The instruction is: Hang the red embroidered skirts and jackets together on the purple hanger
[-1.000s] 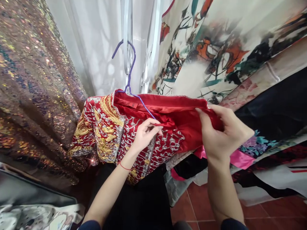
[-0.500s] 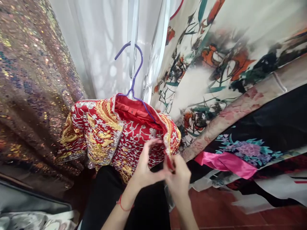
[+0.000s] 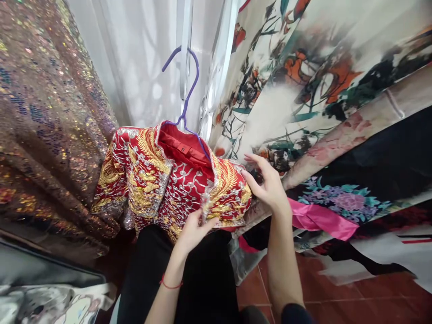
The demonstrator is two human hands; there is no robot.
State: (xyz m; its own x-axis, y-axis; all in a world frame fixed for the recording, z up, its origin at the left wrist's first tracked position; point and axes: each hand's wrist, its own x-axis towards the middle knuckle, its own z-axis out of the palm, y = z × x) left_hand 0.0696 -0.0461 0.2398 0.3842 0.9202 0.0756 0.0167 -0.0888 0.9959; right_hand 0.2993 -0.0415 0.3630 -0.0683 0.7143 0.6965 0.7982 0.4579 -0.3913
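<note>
The red embroidered jacket (image 3: pixel 168 184) hangs on a purple hanger (image 3: pixel 184 94) at my twelve o'clock. My left hand (image 3: pixel 192 231) pinches its front hem at six o'clock; my right hand (image 3: pixel 268 186), fingers spread open, presses its three o'clock shoulder.

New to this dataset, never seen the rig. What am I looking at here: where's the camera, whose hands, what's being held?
There is no machine: one camera on a person's head looks forward and down at their own bare hands. The left hand pinches the front edge of a red jacket with gold and silver embroidery, which hangs on a purple hanger. The right hand lies open against the jacket's other side. Around it hang a sequin fabric, a white curtain and printed garments, above a red tile floor.
</note>
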